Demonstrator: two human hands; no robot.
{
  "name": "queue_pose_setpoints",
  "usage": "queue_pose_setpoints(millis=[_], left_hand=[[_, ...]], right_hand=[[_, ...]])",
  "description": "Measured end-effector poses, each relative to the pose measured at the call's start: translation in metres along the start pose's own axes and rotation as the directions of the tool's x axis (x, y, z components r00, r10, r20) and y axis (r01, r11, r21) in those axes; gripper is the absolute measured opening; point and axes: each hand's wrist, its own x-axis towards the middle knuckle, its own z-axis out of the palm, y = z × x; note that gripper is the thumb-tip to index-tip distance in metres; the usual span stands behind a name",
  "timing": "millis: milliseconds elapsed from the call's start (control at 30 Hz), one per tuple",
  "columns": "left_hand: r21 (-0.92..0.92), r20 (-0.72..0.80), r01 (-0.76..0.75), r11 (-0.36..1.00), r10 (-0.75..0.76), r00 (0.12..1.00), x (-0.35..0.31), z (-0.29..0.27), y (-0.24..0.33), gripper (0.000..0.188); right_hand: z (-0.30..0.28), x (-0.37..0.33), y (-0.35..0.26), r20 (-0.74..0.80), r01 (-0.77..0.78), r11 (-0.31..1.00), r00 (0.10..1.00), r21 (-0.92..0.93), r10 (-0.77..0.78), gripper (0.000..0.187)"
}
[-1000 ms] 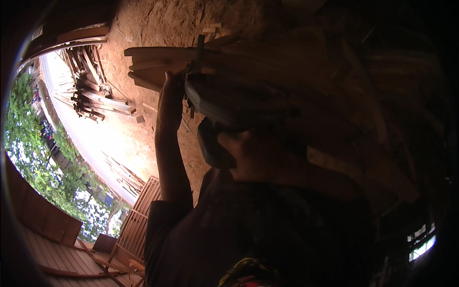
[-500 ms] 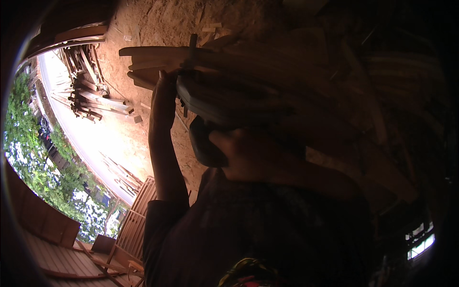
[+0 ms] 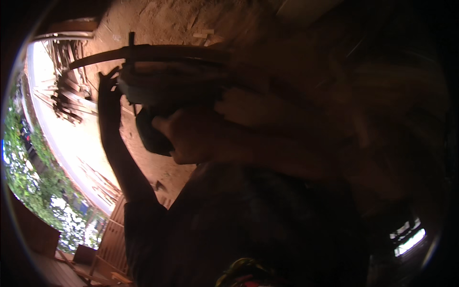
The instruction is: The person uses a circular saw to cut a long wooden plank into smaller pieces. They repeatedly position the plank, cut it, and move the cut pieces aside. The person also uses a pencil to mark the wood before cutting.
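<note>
A dark hand-held power tool lies over a long brown board; deep shadow hides its exact kind. A thin upright bar crosses the board by the tool's left end. My right hand is closed around the tool's rear handle. At the tool's left end is my left hand, a dark silhouette with fingers apart, close against the tool's front; whether it bears on the tool is unclear. Shadow and blur hide the board's right part.
Stacked timber lies at the left in bright light, beyond the board's end. Small wood offcuts lie on the brown dirt ground. A slatted wooden structure stands lower left. Dim planks fill the right side.
The tool and both hands have moved left, and the whole view has shifted somewhat left too. My left hand's fingers are more spread. The board's end now reaches farther left.
</note>
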Motion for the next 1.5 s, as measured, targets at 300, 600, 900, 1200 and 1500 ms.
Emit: queue_pose_setpoints(millis=[300, 600, 900, 1200, 1500], left_hand=[[-0.29, -0.194, -0.014, 0.957, -0.044, 0.98, -0.093, -0.011, 0.017, 0.094], [-0.387, -0.213, 0.012, 0.922, -0.102, 0.972, -0.116, 0.012, -0.028, 0.096], [-0.313, -0.237, 0.036, 0.949, -0.115, 0.965, -0.109, 0.016, -0.025, 0.097], [-0.32, -0.244, 0.039, 0.947, -0.122, 0.962, -0.115, 0.011, -0.033, 0.096], [-0.278, -0.214, -0.021, 0.96, -0.041, 0.976, -0.116, 0.009, -0.031, 0.088]], right_hand=[[0.017, -0.001, -0.014, -0.054, 0.216, 0.969, 0.973, -0.118, -0.223, 0.057], [0.013, 0.003, -0.003, 0.017, 0.159, 0.984, 0.987, -0.085, -0.158, 0.044], [0.018, 0.002, -0.01, 0.034, 0.099, 0.987, 0.995, -0.126, -0.095, 0.047], [0.021, 0.0, -0.015, 0.042, 0.104, 0.981, 0.994, -0.161, -0.098, 0.046], [0.024, -0.019, -0.019, -0.025, 0.127, 0.977, 0.991, -0.171, -0.133, 0.043]])
